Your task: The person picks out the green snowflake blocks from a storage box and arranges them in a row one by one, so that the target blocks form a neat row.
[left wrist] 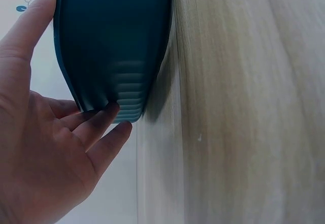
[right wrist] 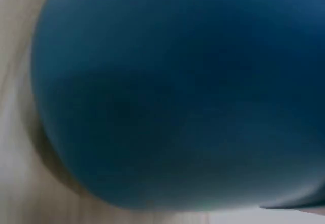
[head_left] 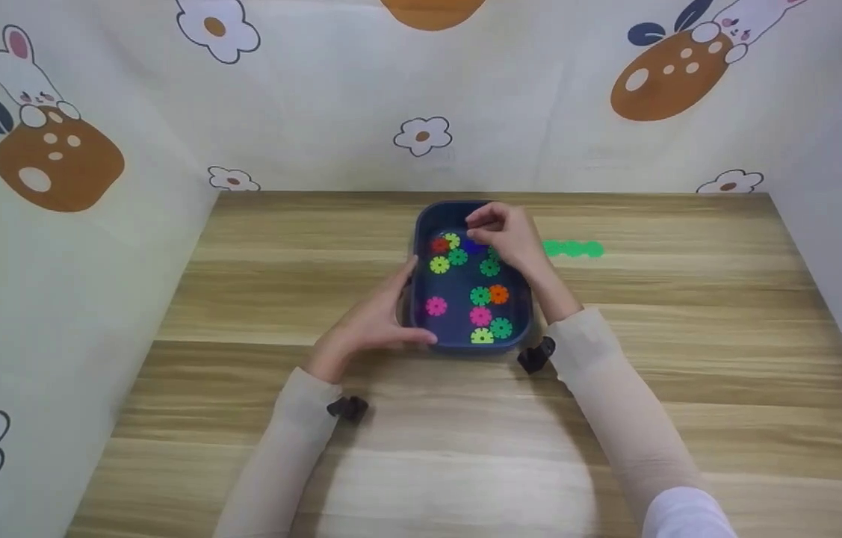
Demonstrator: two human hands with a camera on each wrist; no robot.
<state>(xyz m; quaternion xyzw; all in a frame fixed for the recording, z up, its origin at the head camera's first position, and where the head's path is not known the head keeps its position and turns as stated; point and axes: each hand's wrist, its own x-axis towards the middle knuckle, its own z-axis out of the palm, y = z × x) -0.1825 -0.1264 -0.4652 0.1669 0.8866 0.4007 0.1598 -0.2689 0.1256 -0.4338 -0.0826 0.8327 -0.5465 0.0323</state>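
Note:
A dark blue plastic tray (head_left: 445,343) stands on the table with notched plastic discs inside. My left hand (head_left: 376,317) holds its left side, thumb at the near rim; in the left wrist view, that hand's bent fingers (left wrist: 104,127) lie against the ribbed outer wall. My right hand (head_left: 510,235) is over the far right part of the tray, thumb and fingertips apart with nothing visible between them. A blue disc (head_left: 474,246) lies just below those fingertips. In the right wrist view, the tray's wall (right wrist: 152,107) fills most of the blurred picture, hiding the hand.
Other discs in the tray include a pink disc (head_left: 435,306), an orange disc (head_left: 498,294) and a yellow disc (head_left: 439,265). To the tray's right, a row of green discs (head_left: 574,249) lies on the wood-grain table (head_left: 689,336). Printed cloth walls (head_left: 331,97) surround the table.

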